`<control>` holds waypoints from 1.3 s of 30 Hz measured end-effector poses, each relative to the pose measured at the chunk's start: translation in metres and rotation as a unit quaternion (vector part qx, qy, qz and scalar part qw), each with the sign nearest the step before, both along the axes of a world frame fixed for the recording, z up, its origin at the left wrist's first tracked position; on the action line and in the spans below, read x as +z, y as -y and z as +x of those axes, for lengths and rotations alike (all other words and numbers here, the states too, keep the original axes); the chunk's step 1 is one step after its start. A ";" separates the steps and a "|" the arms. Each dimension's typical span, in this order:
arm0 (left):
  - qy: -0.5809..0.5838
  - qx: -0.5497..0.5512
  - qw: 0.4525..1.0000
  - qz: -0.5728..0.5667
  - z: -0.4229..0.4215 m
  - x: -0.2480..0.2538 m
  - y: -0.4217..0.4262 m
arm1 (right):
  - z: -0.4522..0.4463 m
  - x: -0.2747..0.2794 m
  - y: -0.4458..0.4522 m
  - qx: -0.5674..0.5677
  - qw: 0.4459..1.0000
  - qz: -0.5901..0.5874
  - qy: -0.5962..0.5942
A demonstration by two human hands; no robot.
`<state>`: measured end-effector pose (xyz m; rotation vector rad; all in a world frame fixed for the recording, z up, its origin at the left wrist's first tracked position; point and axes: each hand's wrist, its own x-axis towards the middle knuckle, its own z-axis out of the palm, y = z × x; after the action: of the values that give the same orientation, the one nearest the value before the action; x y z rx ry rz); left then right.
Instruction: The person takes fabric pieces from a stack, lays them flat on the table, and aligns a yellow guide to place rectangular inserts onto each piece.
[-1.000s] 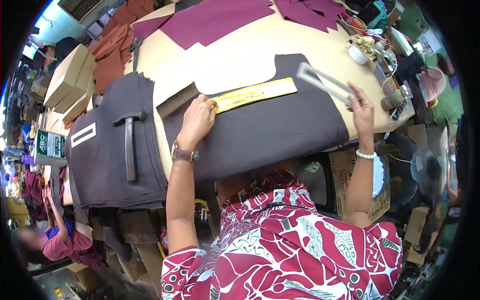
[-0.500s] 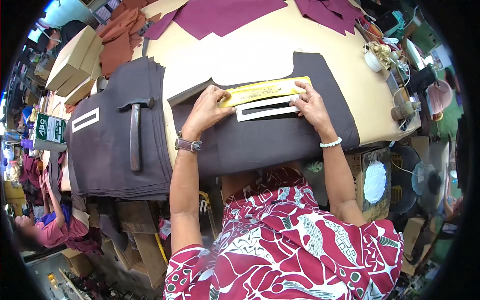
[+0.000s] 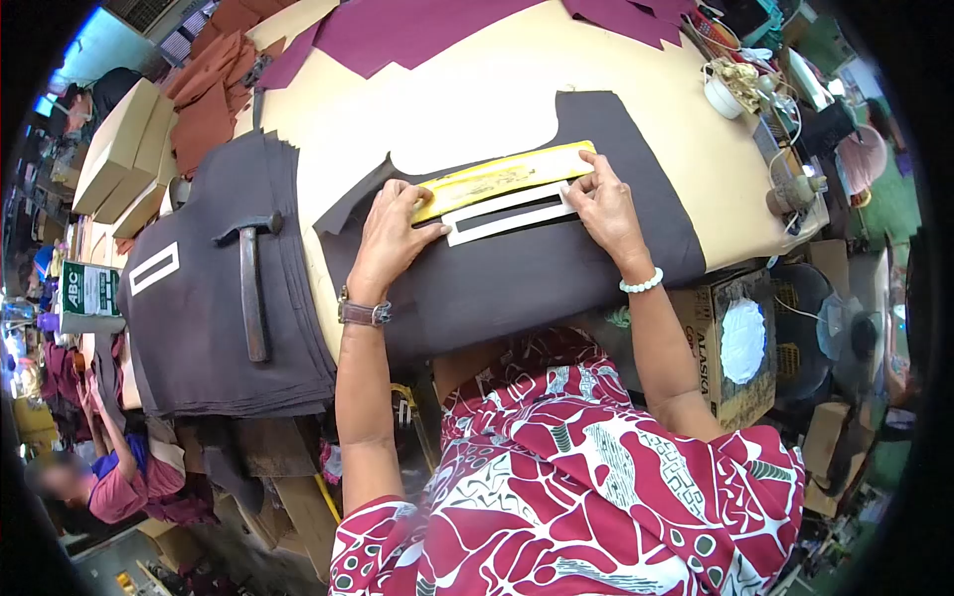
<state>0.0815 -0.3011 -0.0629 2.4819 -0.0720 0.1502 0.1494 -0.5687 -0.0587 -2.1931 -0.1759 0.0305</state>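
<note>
Both hands are over a dark brown fabric piece point(image 3: 477, 298) on the table. My left hand point(image 3: 390, 238) pinches the left end of a long yellow strip point(image 3: 507, 179), its thumb at the left end of a white rectangular frame with a long slot point(image 3: 469, 231). At the other end, my right hand point(image 3: 606, 214) has fingers closed on the strip's right end and the thumb on the frame's right end. The frame lies on the fabric just below the strip, nearer my body. What the strip is made of I cannot tell.
To the left, a hammer point(image 3: 253, 298) and a second white slotted frame point(image 3: 154, 268) rest on a stack of dark fabric point(image 3: 209, 338). Maroon pieces point(image 3: 397, 35) lie at the back, cardboard boxes point(image 3: 124, 149) back left. A person point(image 3: 129, 472) is at lower left.
The whole view has shifted slightly, so table items appear a little further left. Both hands stay at the strip and frame. The frame's slot shows a little more fully.
</note>
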 end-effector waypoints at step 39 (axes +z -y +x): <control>0.064 -0.049 0.952 0.294 -0.052 -0.019 0.033 | -0.046 -0.034 -0.001 0.124 0.920 -0.322 0.187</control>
<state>0.0296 -0.3340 -0.0823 3.0517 -0.3390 0.2801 0.1038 -0.5677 -0.0925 -2.8024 -0.7505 -0.2228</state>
